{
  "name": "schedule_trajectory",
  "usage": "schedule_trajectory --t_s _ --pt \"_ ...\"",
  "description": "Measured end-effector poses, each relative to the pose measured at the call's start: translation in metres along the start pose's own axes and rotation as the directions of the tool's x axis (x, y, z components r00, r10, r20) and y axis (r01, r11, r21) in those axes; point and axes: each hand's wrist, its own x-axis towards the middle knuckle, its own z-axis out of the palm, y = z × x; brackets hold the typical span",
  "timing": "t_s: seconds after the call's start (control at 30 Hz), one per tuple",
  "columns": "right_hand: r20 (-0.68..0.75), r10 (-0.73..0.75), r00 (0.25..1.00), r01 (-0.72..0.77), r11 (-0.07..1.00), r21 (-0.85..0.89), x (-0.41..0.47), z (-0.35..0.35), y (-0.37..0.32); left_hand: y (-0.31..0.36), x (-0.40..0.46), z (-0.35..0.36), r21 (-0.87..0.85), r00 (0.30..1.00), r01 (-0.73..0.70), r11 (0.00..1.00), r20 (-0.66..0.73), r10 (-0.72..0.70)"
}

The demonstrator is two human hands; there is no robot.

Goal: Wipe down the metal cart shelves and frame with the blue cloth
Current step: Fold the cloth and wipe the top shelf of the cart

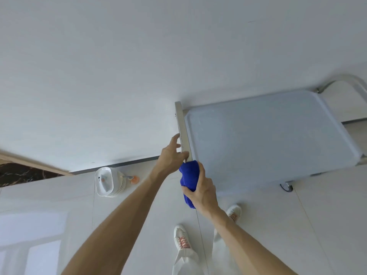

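Note:
The metal cart (268, 139) stands against the white wall, its flat top shelf seen from above. A metal frame bar (181, 126) runs along the shelf's left side. My left hand (171, 155) grips that bar near its near end, fingers wrapped around it. My right hand (202, 190) is closed on the bunched blue cloth (188, 177), which presses against the near-left corner of the cart, just below my left hand. A curved tubular handle (345, 80) rises at the cart's far right end.
A stack of white dishes (105, 181) with a small orange object (134, 179) beside it sits on the pale tiled floor to the left of the cart. A cart caster (287, 187) shows under the shelf. My white shoes (181, 238) stand just before the cart.

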Motion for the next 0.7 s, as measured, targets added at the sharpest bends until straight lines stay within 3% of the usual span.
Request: schedule_trajectory --t_s 0.13,0.27,0.47,0.7 --pt "0.094 0.081 0.992 -0.096 0.982 0.165 -0.011 0.013 0.022 0.006 0.005 0.006 0.168 1.000 -0.014 0.986 -0.009 0.016" --pt "0.085 0.051 0.995 -0.067 0.980 0.189 -0.011 0.013 0.028 0.016 0.013 0.006 0.327 1.000 -0.013 0.945 -0.007 0.016" --pt "0.007 0.007 1.000 -0.009 0.975 0.222 0.018 -0.006 -0.014 0.017 0.016 0.004 0.346 1.000 -0.014 0.938 -0.002 0.015" --pt "0.112 -0.045 0.993 0.024 0.983 0.183 0.009 -0.009 -0.010 0.016 0.014 0.006 0.281 0.999 0.025 0.959 -0.036 -0.016"
